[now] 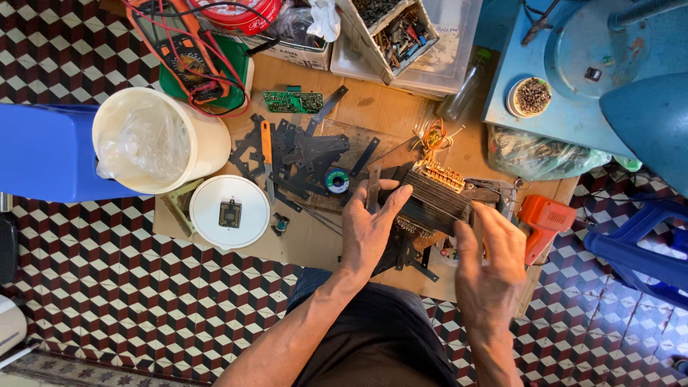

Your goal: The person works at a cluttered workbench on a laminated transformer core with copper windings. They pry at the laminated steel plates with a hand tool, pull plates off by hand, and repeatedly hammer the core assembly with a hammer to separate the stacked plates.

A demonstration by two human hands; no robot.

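My left hand [369, 229] rests on a dark laminated transformer core [430, 201] with tan windings on top, its fingers laid over the left side of the stack. Just right of the core hovers my right hand [493, 269], fingers slightly curled and apart, nothing held in it. The core lies on a brown cardboard sheet [373, 107] over a checked tile floor. Loose black metal laminations [301, 154] are scattered to the left of the core. Orange and yellow wires [433, 135] stick up behind it.
A white bucket lined with plastic [154, 140], a round white lid [229, 211], a craft knife [266, 154], a solder spool [337, 180], a green circuit board [292, 102], a multimeter [188, 57], an orange soldering gun [545, 223], parts bins [398, 32], blue stools [43, 154].
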